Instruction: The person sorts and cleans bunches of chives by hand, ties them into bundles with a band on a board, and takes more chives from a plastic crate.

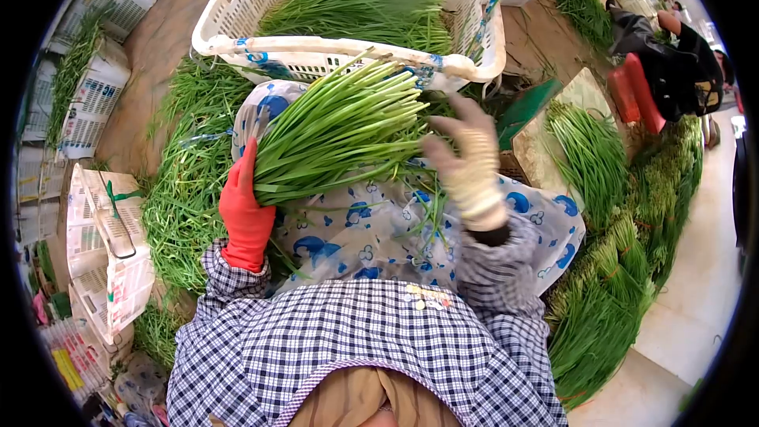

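My left hand (248, 209), in a red glove, is closed around the leafy end of a thick bunch of chives (340, 130). The pale cut ends of the bunch point up and to the right. Just right of the bunch, my right hand (466, 154) wears a cream and grey glove. It is blurred, with its fingers apart and nothing visible in them. A clear plastic sheet with blue prints (371, 225) covers my lap under the bunch, with a few loose blades on it.
Ahead stands a white slatted crate (308, 51) holding more chives. Loose greens (186, 182) are heaped on the left beside a white crate (111, 245). Tied bunches (609, 300) lie in rows on the right. A person in dark clothes (684, 63) is near a red stool (636, 95).
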Demonstrator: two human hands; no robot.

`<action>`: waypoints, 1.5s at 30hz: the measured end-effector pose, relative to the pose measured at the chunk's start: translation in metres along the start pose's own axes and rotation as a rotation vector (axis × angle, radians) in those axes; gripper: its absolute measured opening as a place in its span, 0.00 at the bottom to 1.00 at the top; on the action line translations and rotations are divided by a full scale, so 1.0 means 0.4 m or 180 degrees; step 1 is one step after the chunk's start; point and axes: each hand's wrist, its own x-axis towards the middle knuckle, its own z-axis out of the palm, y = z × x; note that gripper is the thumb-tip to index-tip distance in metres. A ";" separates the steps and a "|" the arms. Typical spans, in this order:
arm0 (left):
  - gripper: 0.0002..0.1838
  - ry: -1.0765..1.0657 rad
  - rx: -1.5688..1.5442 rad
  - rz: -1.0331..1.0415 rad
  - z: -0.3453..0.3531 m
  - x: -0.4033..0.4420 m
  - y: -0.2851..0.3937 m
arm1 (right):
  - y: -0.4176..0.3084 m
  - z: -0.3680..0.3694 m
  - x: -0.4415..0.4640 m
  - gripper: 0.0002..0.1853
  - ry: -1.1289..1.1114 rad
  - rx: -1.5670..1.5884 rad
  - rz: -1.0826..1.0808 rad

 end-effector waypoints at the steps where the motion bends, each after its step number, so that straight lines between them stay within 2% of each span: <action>1: 0.41 -0.0031 0.0012 -0.0020 -0.002 -0.001 0.004 | -0.040 0.038 0.006 0.12 -0.0094 -0.0414 -0.0099; 2: 0.41 -0.0056 0.0035 -0.0045 -0.005 0.000 0.008 | -0.028 0.107 -0.003 0.10 -0.0005 -0.0557 -0.0154; 4: 0.41 -0.0026 0.0025 -0.0057 -0.015 0.003 0.014 | 0.022 0.132 0.003 0.07 -0.0188 -0.0076 0.0287; 5: 0.41 -0.0054 0.0035 -0.0081 -0.014 -0.002 0.009 | 0.084 0.140 0.009 0.05 0.0181 0.0257 0.0368; 8: 0.41 -0.0024 -0.0031 -0.0161 -0.012 -0.009 0.007 | 0.168 0.061 0.002 0.04 0.0762 -0.1762 0.0061; 10: 0.39 -0.0165 0.0007 -0.0316 -0.012 -0.013 0.000 | 0.086 0.008 0.014 0.07 0.0939 -0.1061 0.0185; 11: 0.39 -0.0163 -0.0054 -0.0245 -0.009 -0.012 -0.002 | 0.042 0.003 0.018 0.08 0.0890 -0.0007 0.0170; 12: 0.39 -0.0198 -0.0075 -0.0213 -0.007 -0.012 -0.001 | 0.012 0.021 0.012 0.09 0.0571 0.0174 0.0190; 14: 0.40 -0.0114 0.0114 -0.0106 -0.002 -0.005 0.007 | -0.049 0.087 0.006 0.14 -0.0037 -0.0287 0.0339; 15: 0.40 -0.0111 0.0113 -0.0076 0.000 0.000 0.012 | -0.030 0.167 -0.007 0.18 -0.0271 0.0115 0.0888; 16: 0.40 -0.0044 0.0142 0.0026 0.001 0.004 0.016 | -0.068 0.176 0.003 0.19 -0.0301 -0.0194 0.0937; 18: 0.40 0.0045 0.0214 0.0104 -0.006 0.003 0.014 | -0.025 0.243 0.017 0.20 0.0168 0.2114 0.1101; 19: 0.40 -0.0015 0.0221 0.0062 -0.008 0.000 0.013 | -0.023 0.261 0.010 0.21 0.0439 0.2433 0.1145; 20: 0.40 -0.0081 0.0216 0.0019 -0.009 -0.004 0.011 | -0.019 0.259 0.013 0.21 0.0417 0.2444 0.1135; 23: 0.41 -0.0049 0.0199 -0.0008 -0.010 -0.008 0.006 | 0.045 0.193 0.025 0.19 0.0977 0.2204 0.1331; 26: 0.41 -0.0024 0.0150 -0.0011 -0.016 -0.007 0.005 | 0.268 0.089 0.016 0.19 0.1346 0.1281 0.1464; 28: 0.41 -0.0002 0.0095 0.0009 -0.010 -0.003 0.007 | 0.200 0.018 0.022 0.17 0.1146 -0.0044 0.1006; 29: 0.42 -0.0052 0.0079 -0.0011 -0.009 -0.002 0.007 | 0.132 -0.003 0.033 0.14 0.1165 0.0102 0.0460; 30: 0.42 -0.0126 0.0063 -0.0012 -0.011 -0.005 0.008 | 0.060 -0.022 0.051 0.14 0.0874 0.0078 0.0014; 31: 0.42 -0.0156 0.0051 0.0015 -0.011 -0.005 0.009 | 0.000 -0.015 0.058 0.13 0.0675 -0.0308 -0.0294; 32: 0.41 -0.0114 0.0030 0.0076 -0.008 0.000 0.011 | -0.030 0.009 0.067 0.13 0.0400 -0.0598 -0.0426; 34: 0.40 -0.0045 0.0036 0.0150 -0.009 0.003 0.013 | -0.009 0.100 0.084 0.20 0.0053 -0.1233 -0.0507; 36: 0.39 -0.0055 0.0018 0.0200 -0.004 -0.002 0.006 | 0.027 0.193 0.083 0.26 0.0101 -0.0896 -0.0390; 38: 0.38 0.0045 0.0051 0.0211 -0.006 -0.006 0.002 | 0.031 0.236 0.095 0.33 -0.0457 0.0741 0.0590; 39: 0.38 0.0024 0.0109 0.0215 -0.009 -0.009 0.001 | 0.021 0.239 0.102 0.38 -0.0601 0.1057 0.1217; 40: 0.37 -0.0003 0.0162 0.0221 -0.010 -0.011 0.001 | 0.023 0.249 0.089 0.42 -0.0168 0.0205 0.0881; 42: 0.37 0.0012 0.0100 0.0253 -0.012 -0.009 -0.001 | 0.024 0.244 0.084 0.47 -0.0260 0.0305 0.1007; 44: 0.37 -0.0002 0.0035 0.0294 -0.016 -0.015 -0.005 | -0.007 0.220 0.071 0.38 -0.0941 0.3628 0.1618; 45: 0.36 -0.0026 0.0077 0.0330 -0.015 -0.018 -0.012 | -0.023 0.203 0.065 0.33 -0.1019 0.3744 0.1583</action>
